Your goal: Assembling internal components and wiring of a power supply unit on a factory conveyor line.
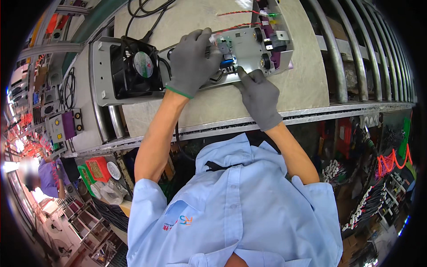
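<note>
An open grey metal chassis [242, 42] lies on the work surface, with a black fan [133, 66] at its left end. A small green circuit board [226, 46] with blue and black parts sits in its middle. Over the board's left side, my gloved left hand [193, 62] has its fingers curled; what they hold is hidden beneath them. At the near edge, my gloved right hand [260, 95] pinches the chassis rim, its index fingertip close to the board's lower right corner. Red twisted wires [238, 24] run towards the purple end panel [275, 58].
Metal rollers [351, 53] run along the right, and a board [307, 84] lies under the chassis. Black cable [149, 13] coils behind. Another boxed unit [64, 127] stands at left. A red bin [98, 169] of small parts sits below the rail. One person [49, 175] is far left.
</note>
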{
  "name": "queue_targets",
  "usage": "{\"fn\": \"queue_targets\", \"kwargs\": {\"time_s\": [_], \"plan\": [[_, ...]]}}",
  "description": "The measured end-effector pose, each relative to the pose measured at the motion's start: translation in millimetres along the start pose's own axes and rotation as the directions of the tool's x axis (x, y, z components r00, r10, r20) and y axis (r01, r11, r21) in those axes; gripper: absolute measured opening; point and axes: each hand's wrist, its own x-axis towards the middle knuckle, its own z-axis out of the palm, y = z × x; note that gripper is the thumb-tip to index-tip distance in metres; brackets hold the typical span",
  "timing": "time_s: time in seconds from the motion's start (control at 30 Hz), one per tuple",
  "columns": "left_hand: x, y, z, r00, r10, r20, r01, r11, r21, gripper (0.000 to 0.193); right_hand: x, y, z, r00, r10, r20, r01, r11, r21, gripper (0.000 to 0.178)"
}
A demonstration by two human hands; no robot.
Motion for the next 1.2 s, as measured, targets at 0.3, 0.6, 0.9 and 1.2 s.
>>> {"fn": "queue_targets", "kwargs": {"time_s": [0.3,0.6,0.9,1.2], "plan": [[-4.6,-1.0,8.2,0.999,0.021,-0.036,-0.019,0.998,0.062,0.039,0.7,0.8,-0.2,1.0,0.008,0.019,-0.008,1.0,-0.017,0.04],[-2.4,13.2,-4.3,0.989,-0.123,0.086,0.121,0.992,0.029,0.036,5.9,6.8,-13.0,0.992,-0.129,0.017,0.13,0.99,-0.057,0.037],[-1.3,2.5,3.5,0.993,-0.071,0.095,0.072,0.997,-0.012,0.034,7.5,4.6,-11.9,0.97,-0.126,0.207,0.168,0.966,-0.196,0.032],[-2.1,10.2,-4.4,0.997,-0.077,-0.006,0.076,0.993,-0.09,0.028,12.4,-13.3,-28.6,0.985,-0.033,0.167,0.027,0.999,0.037,0.059]]}}
